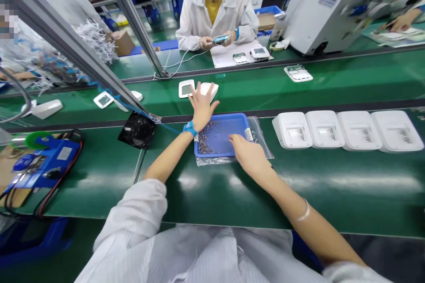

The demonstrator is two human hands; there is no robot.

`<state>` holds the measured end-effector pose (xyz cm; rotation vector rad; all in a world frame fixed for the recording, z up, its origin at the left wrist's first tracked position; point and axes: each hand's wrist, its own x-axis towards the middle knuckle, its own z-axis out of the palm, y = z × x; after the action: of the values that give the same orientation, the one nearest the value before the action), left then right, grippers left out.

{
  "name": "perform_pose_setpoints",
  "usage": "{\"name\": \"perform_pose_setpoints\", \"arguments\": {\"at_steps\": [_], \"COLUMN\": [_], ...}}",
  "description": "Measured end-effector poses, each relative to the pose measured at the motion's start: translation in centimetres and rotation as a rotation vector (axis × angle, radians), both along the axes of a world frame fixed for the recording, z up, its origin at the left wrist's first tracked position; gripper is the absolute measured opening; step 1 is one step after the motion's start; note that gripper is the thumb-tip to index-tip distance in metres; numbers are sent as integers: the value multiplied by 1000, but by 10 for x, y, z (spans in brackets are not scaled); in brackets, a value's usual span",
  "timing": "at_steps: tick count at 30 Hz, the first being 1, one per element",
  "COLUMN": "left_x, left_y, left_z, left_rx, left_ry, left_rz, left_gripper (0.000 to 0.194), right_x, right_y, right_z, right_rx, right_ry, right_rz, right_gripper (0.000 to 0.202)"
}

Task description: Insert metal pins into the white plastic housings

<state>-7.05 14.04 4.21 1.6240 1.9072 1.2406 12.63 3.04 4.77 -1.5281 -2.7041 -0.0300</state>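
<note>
My left hand [201, 110] reaches over the far edge of the blue tray [224, 136], its fingers spread. Those fingertips overlap a white plastic housing [215, 91] and the edge of a white frame with a grey screen [186, 89] on the green belt; whether they touch is unclear. Small metal pins or screws [206, 139] lie heaped at the tray's left side. Over the tray's right part, my right hand [250, 152] is closed, thumb and fingertips pinched together. Anything between them is too small to make out. Beneath the tray is a clear plastic bag [262, 137].
Several white housings with metal springs or contacts [296, 132] stand in a row at right. A black fan [137, 130] and a blue fixture [49, 159] sit left. A metal post [133, 17] rises ahead. Across the belt, a person [217, 13] holds a device.
</note>
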Motion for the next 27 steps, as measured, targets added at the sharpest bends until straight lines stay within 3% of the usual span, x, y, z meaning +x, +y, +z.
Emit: {"name": "perform_pose_setpoints", "arguments": {"at_steps": [3, 6, 8, 11, 15, 22, 25, 27], "left_x": [18, 39, 48, 57, 61, 54, 51, 53], "left_y": [-78, -142, -164, -174, -175, -186, -189, -190], "left_z": [-7, -27, -40, -52, -53, -55, -57, -57], "left_rx": [-4, -106, -156, -227, -317, -368, -321, -229], "left_ry": [-225, -360, -453, -581, -654, -576, -507, -437], "left_rz": [-432, -574, -578, -560, -562, -592, -623, -651], "left_gripper": [47, 39, 45, 51, 44, 25, 21, 24], "right_x": [29, 44, 46, 43, 43, 53, 63, 75], "right_y": [-29, -54, -66, -78, -84, -86, -74, -52], "right_z": [-2, -11, -17, -21, -14, -20, -19, -13], "right_rx": [201, 295, 247, 128, -37, -252, -318, -287], "right_ry": [182, 243, 197, 126, 105, 247, 388, 466], "right_rz": [17, 66, 82, 57, 22, -21, 19, -40], "right_gripper": [30, 34, 37, 41, 44, 30, 23, 22]}}
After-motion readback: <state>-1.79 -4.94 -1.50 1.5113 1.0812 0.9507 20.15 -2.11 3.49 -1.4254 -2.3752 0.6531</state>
